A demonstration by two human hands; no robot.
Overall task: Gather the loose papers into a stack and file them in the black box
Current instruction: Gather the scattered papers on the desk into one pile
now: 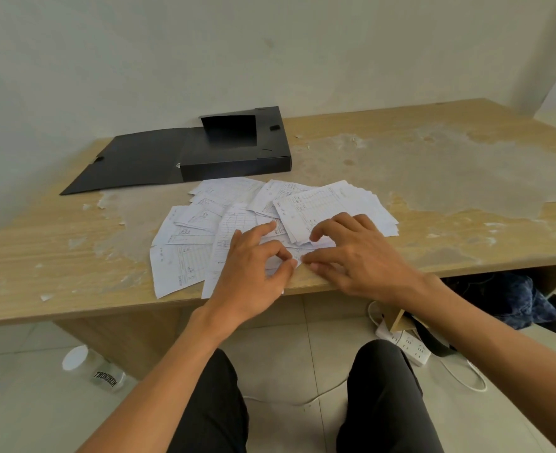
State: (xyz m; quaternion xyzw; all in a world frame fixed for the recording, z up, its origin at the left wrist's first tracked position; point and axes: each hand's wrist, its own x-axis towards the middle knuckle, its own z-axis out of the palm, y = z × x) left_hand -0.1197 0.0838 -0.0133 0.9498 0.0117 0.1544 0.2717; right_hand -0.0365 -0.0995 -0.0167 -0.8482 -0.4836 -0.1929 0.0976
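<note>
Hands pulling scattered papers together

Left hand [253, 266] and right hand [355, 253] press down, fingers spread, on the papers [224, 223] fanned at the surface's [433, 178] near edge, likely to slide them together; the black box [234, 152] lies open behind.

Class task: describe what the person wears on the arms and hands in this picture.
Nothing shows on them: the left hand and right hand are bare, with no gloves, rings or watch in view. Both forearms are bare too; no sleeve reaches into the frame.
</note>
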